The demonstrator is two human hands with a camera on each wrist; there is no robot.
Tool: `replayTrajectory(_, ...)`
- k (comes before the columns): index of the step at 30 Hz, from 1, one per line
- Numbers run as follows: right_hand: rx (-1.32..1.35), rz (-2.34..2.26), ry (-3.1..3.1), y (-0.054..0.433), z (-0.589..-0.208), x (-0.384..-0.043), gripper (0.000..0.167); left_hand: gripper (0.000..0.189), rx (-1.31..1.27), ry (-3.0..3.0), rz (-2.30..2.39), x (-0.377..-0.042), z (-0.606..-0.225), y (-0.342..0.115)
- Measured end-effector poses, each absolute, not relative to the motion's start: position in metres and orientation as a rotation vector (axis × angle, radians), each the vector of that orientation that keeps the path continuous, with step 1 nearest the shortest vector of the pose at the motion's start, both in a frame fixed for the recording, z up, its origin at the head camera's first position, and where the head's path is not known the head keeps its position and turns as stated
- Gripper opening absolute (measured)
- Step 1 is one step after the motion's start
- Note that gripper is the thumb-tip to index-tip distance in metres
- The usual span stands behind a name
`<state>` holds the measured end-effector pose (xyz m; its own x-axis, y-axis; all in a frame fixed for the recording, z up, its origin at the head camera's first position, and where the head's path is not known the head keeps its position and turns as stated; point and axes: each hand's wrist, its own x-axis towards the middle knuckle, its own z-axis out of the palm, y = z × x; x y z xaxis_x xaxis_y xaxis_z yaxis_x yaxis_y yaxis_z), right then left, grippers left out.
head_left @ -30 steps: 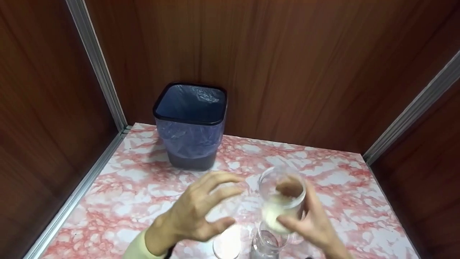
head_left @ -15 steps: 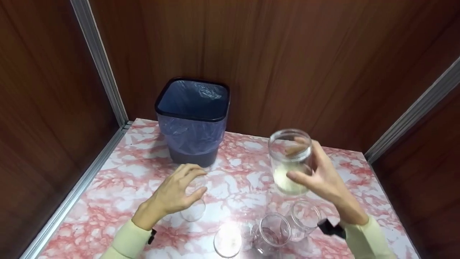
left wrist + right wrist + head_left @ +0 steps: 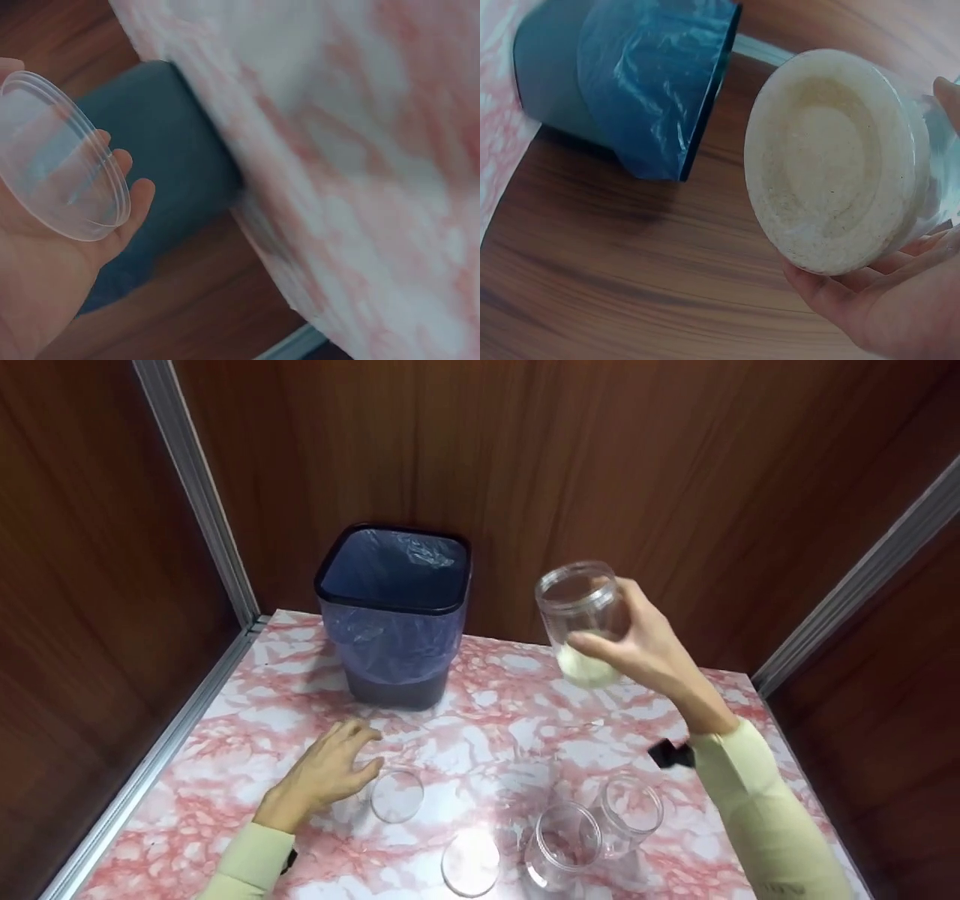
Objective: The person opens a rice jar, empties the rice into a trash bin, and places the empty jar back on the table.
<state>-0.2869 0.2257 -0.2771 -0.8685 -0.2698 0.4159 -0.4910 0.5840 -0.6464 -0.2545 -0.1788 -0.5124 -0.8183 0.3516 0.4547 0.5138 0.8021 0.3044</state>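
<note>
My right hand (image 3: 637, 641) grips a clear jar (image 3: 574, 604) above the table, tilted slightly, mouth up. Pale, powdery contents cover the jar's bottom, which faces the right wrist view, where my right hand (image 3: 907, 300) wraps its side. Low over the table at left, my left hand (image 3: 322, 772) holds a clear round plastic lid (image 3: 64, 157) between thumb and curled fingers; that lid hardly shows from the head. Just right of this hand, another clear round lid (image 3: 397, 796) appears to lie on the table.
A bin (image 3: 394, 649) with a bluish bag stands at the back left. Two clear jars, a front one (image 3: 559, 855) and one behind it (image 3: 630, 810), stand front right, by a bright round lid (image 3: 470, 864). Wooden panels (image 3: 525, 472) enclose the marbled table (image 3: 487, 735).
My right hand has lifted the jar up and away, toward the back panel. The left hand has moved left and lower, away from the jar, still holding its lid.
</note>
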Motion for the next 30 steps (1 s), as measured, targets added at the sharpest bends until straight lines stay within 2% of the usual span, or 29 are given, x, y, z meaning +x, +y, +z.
replayTrajectory(17,0.673,1.014,-2.721,0.177,-0.263,-0.341,0.084,0.034,-0.512,-2.795,-0.556,-0.256,-0.545,-0.206)
replayTrajectory(24,0.728,0.828,-2.827,0.163,-0.258,-0.358,0.080,0.032,-0.479,-2.796,-0.543,-0.257,-0.556,-0.210)
replayTrajectory(30,0.695,0.591,-2.910,0.158,-0.254,-0.374,0.086,0.032,-0.458,-2.812,-0.519,-0.257,-0.558,-0.213)
